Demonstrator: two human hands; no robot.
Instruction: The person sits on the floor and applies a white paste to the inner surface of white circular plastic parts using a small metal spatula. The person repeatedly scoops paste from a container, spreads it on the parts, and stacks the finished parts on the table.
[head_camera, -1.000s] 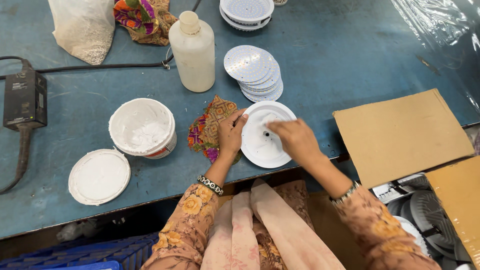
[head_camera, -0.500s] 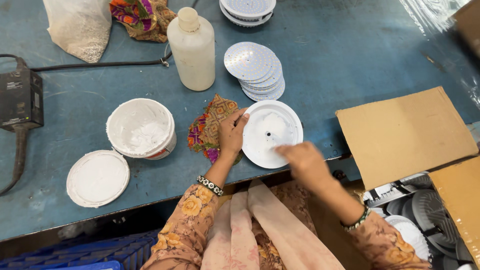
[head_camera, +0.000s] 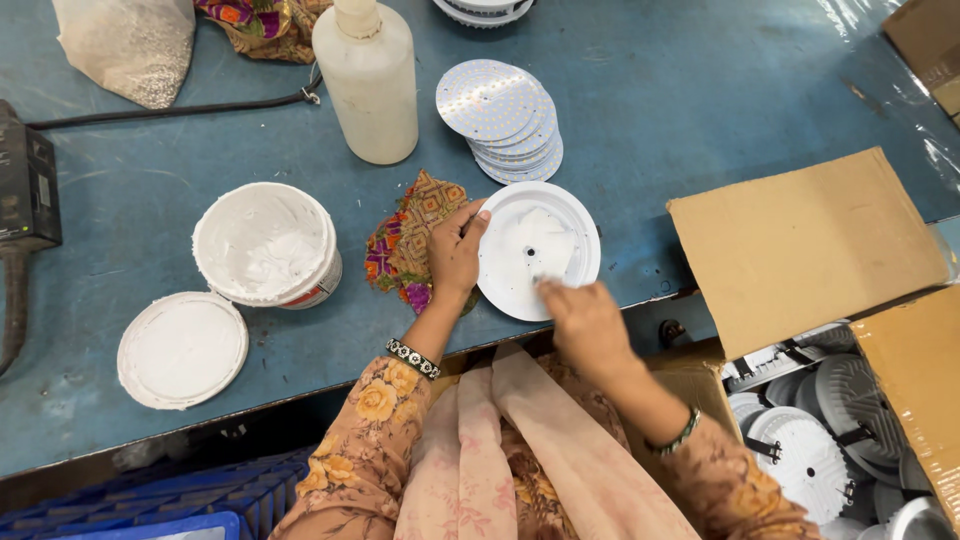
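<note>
A round white housing (head_camera: 540, 245) lies open side up near the front edge of the blue table (head_camera: 650, 100), with white paste smeared inside. My left hand (head_camera: 455, 255) rests on a patterned cloth (head_camera: 405, 240) and holds the housing's left rim with its fingertips. My right hand (head_camera: 585, 320) is at the housing's lower edge, fingers curled and blurred; whether they hold anything cannot be told. A stack of round perforated discs (head_camera: 505, 115) sits just behind the housing.
An open tub of white paste (head_camera: 265, 245) and its lid (head_camera: 182, 348) stand at the left, a white bottle (head_camera: 368, 80) behind. At the right is a cardboard box (head_camera: 800, 250) holding several white housings (head_camera: 810, 460). A black cable (head_camera: 170, 105) and a device (head_camera: 25, 190) lie far left.
My right hand has drawn back from the middle of the housing toward its lower edge and my body. The left hand has kept its hold on the rim.
</note>
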